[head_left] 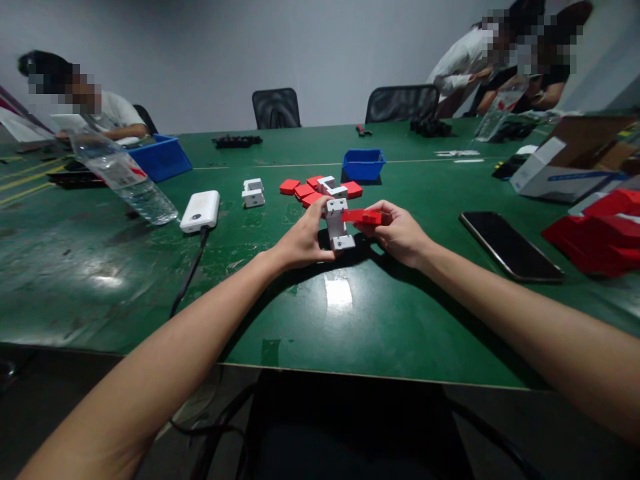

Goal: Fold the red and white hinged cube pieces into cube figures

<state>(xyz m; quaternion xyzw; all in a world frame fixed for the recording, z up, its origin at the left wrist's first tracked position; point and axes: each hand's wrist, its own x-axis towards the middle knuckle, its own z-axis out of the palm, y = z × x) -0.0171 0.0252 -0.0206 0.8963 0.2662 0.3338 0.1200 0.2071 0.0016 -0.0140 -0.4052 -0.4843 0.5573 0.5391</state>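
Observation:
My left hand (300, 241) is closed around a white plastic bracket (337, 224) that stands upright on the green table (150, 287). My right hand (397, 233) pinches a flat red block (361, 216) and holds it against the bracket's right side. Just behind lie several more red blocks (300, 190) mixed with a white bracket (331, 186). Another white bracket (253, 193) sits alone to the left.
A white power bank (201, 211) with a cable and a lying water bottle (123, 175) are at left. A black phone (510, 245), red parts (597, 237) and a cardboard box (565, 170) are at right. Blue bins (363, 164) stand behind. Other people sit at the far corners.

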